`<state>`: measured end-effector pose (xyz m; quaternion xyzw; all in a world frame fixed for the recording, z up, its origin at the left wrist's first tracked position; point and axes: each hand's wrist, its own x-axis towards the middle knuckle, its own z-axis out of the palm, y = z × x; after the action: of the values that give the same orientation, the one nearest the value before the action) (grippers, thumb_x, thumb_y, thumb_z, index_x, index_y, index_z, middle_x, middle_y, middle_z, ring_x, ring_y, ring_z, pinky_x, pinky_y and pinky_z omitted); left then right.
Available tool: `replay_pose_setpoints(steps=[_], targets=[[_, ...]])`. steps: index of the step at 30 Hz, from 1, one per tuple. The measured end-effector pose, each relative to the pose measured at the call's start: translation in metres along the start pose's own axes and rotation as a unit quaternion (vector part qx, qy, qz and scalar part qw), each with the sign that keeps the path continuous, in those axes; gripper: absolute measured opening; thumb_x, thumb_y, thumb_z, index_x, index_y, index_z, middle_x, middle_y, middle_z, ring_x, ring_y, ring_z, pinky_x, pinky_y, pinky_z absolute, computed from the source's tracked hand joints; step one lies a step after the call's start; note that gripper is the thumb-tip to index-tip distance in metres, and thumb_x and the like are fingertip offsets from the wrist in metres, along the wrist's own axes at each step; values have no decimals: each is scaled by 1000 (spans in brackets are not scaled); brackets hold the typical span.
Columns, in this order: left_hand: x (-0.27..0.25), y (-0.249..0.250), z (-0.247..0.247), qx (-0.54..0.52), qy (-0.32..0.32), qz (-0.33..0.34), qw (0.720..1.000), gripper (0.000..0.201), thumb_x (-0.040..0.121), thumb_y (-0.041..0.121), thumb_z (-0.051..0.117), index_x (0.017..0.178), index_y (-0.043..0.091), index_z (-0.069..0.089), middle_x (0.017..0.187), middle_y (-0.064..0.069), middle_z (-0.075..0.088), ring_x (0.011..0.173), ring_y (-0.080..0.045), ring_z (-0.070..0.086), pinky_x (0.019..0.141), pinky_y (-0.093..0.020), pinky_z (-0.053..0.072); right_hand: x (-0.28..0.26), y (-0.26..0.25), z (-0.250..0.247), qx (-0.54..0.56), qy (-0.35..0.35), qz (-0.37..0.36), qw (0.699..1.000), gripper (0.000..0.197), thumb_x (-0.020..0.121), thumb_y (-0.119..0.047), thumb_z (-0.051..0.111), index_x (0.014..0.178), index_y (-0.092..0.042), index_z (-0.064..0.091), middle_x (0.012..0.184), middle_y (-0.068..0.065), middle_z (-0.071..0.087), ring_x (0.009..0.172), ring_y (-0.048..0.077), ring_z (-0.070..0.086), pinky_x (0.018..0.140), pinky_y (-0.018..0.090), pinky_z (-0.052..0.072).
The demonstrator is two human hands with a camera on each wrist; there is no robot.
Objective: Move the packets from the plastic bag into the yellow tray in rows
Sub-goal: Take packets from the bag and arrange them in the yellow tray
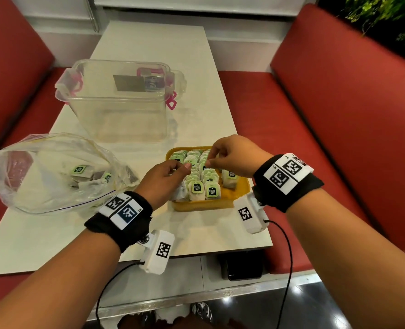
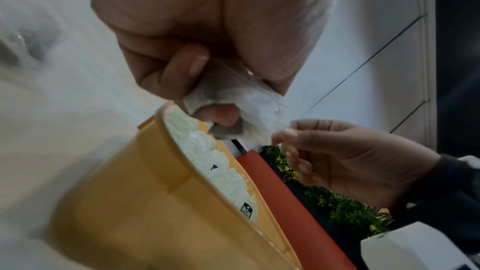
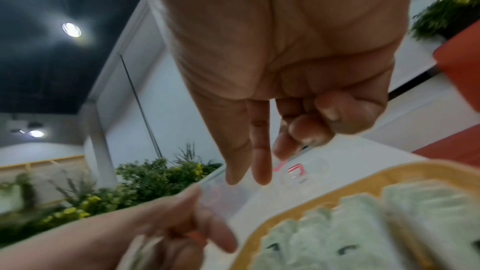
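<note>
Teabags (image 1: 202, 179) already fill most of the yellow tray (image 1: 241, 188) in rows. Left hand (image 1: 163, 178) pinches one white teabag (image 2: 233, 98) over the tray's left edge; right hand (image 1: 234, 155) has thumb and forefinger pressed together, can't tell on what. More teabags sit in the plastic bag (image 1: 54, 172).

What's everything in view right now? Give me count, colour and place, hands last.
Yellow tray: one, on the table's near right.
Packets in tray: many, white with green tags, in rows.
Plastic bag: one, clear, left of tray, some packets inside.
Clear container: one, pink clips, behind.
Table: one, white.
Benches: red, both sides.
Left hand: pinches one packet over the tray.
Right hand: over the tray, fingertips pinched together.
</note>
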<state>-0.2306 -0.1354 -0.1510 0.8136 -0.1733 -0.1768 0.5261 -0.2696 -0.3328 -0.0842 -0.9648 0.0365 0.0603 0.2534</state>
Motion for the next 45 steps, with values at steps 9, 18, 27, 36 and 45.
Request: replay_pose_setpoints(steps=[9, 18, 27, 36, 45], targets=[[-4, 9, -3, -71, 46, -38, 996, 36, 98, 45, 46, 76, 18, 56, 57, 1, 48, 48, -14, 45, 50, -26, 34, -8, -37, 34, 116, -55, -50, 990, 22, 80, -33, 75, 80, -12, 68, 68, -2, 60, 62, 10, 52, 61, 26, 43], [-13, 16, -10, -166, -8, -62, 984, 13, 97, 30, 53, 95, 20, 62, 83, -7, 64, 60, -15, 56, 46, -23, 36, -5, -32, 35, 209, 16, -16, 978, 6, 86, -13, 65, 85, -9, 61, 66, 6, 66, 57, 16, 67, 56, 34, 53], [-13, 20, -8, -169, 40, -38, 984, 15, 99, 30, 51, 105, 18, 56, 57, 8, 52, 40, -1, 43, 42, -18, 31, -11, -28, 24, 289, 32, -26, 956, 10, 88, -4, 59, 94, -6, 67, 69, 11, 66, 59, 17, 67, 55, 23, 50], [-9, 22, -10, -155, 76, -15, 985, 18, 101, 26, 47, 96, 11, 57, 60, 6, 53, 40, 2, 45, 40, -10, 34, -15, -22, 5, 276, 10, -60, 959, 15, 88, -5, 64, 102, -7, 70, 84, 12, 72, 80, 20, 72, 64, 19, 54], [-10, 19, -10, -163, 58, -46, 984, 24, 99, 1, 33, 104, 7, 56, 69, -2, 40, 35, 0, 36, 36, -10, 30, -12, 3, -18, 45, 44, -36, 997, 12, 82, -23, 74, 92, -16, 75, 73, 4, 67, 59, 6, 51, 54, 13, 39]])
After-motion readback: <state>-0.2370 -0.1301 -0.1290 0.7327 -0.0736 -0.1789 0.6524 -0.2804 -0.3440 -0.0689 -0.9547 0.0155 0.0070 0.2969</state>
